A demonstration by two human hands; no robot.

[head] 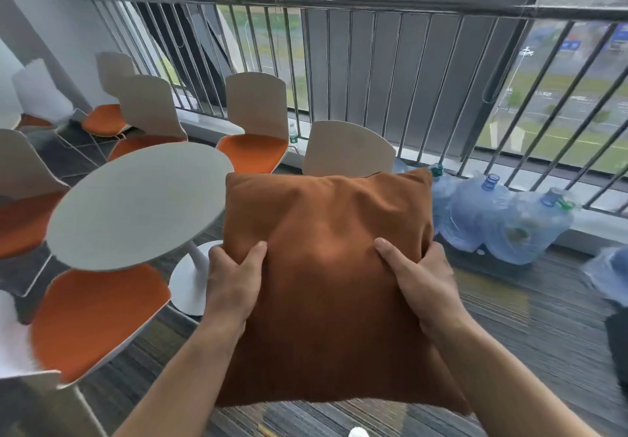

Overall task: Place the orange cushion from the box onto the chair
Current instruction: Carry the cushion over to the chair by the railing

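Observation:
I hold a square orange-brown cushion [326, 266] up in front of me, in the middle of the view. My left hand [234, 283] grips its left edge with the thumb on the front face. My right hand [421, 280] grips its right edge the same way. Just behind the cushion's top edge stands a chair with a beige backrest [350, 147]; the cushion hides its seat. No box is in view.
A round grey table [136, 205] on a white pedestal stands at the left, ringed by several beige chairs with orange seats [95, 314]. Several blue water jugs [503, 219] lie along the metal railing [373, 5] at the right. The floor is dark striped carpet.

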